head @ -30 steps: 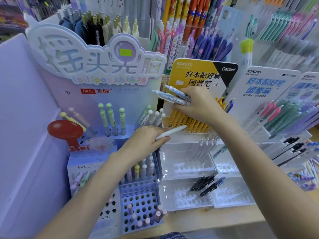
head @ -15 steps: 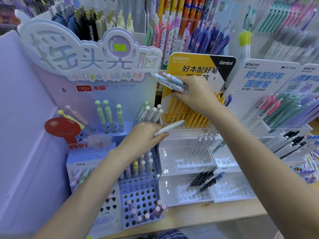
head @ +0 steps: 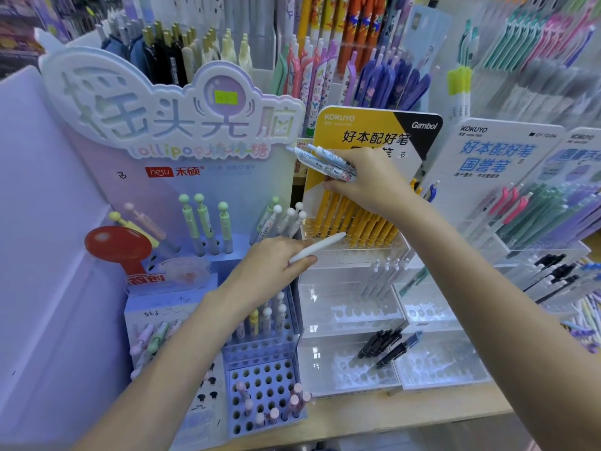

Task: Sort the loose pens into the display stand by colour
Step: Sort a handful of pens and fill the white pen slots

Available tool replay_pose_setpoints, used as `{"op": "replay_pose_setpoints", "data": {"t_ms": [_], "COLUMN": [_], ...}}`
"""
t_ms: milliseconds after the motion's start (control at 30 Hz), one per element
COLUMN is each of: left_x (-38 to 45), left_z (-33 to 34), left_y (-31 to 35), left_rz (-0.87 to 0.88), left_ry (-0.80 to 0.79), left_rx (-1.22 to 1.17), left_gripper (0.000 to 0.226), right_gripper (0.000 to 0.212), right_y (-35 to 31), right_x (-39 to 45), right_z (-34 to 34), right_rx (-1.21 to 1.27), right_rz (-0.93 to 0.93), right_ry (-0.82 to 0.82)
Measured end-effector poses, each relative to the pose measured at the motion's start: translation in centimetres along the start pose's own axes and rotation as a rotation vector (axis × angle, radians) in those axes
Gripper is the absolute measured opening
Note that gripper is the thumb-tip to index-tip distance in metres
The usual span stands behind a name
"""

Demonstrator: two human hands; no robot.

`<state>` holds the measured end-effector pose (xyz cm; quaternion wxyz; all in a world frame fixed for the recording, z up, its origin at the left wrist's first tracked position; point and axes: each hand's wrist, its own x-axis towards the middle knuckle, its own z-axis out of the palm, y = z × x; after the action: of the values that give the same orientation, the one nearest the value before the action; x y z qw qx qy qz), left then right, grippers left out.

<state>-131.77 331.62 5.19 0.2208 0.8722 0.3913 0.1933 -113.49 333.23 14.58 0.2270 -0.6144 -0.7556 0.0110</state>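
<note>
Head view: yellow sign (head: 361, 131) reads KOKUYO, Gambol; lilac stand (head: 182, 172) "hesu".

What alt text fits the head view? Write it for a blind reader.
Over a shop pen display, the left hand holds one white pen pointing at the clear stand, while the right hand grips a bunch of patterned pens above a row of yellow pens. A few black pens lie in the stand's lower tier.

Left hand (head: 270, 266): bare, no ring or glove.
Right hand (head: 367, 180): bare, no ring or glove.
Forearms: both bare to frame edge; no sleeve, watch or bracelet visible.
</note>
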Motion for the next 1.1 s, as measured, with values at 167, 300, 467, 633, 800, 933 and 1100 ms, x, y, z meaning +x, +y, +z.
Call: {"op": "replay_pose_setpoints", "data": {"t_ms": [167,300,467,633,800,933,1100], "left_x": [0.0,0.0,-0.2,-0.1,0.0,-0.4,0.7], "left_z": [0.0,0.0,-0.1,-0.2,0.0,-0.6,0.2], "left_y": [0.1,0.1,0.3,1.5,3.1,2.9,4.6], "left_rz": [-0.008,-0.013,-0.032,0.013,0.053,-0.185,-0.158], "left_ry": [0.003,0.008,0.004,0.056,0.097,0.141,0.088], "left_rx": [-0.004,-0.011,-0.075,-0.080,-0.219,-0.850,-0.904], "left_gripper": [0.029,0.028,0.025,0.029,0.010,0.010,0.017], "right_gripper": [0.029,0.031,0.011,0.007,0.009,0.007,0.013], "right_y": [0.4,-0.1,-0.3,-0.9,0.7,3.2,3.0], "right_x": [0.7,0.7,-2.0,-6.8,-10.0,-13.1,-14.5], "right_z": [-0.1,0.7,-0.1,-1.2,-1.3,-1.9,-1.0], "right_rx": [-0.050,-0.138,0.177,0.340,0.710,0.783,0.636], "right_rz": [0.020,0.005,0.083,0.202,0.416,0.613,0.529], "right_ry": [-0.051,-0.044,0.224,0.015,0.005,0.082,-0.043]}}
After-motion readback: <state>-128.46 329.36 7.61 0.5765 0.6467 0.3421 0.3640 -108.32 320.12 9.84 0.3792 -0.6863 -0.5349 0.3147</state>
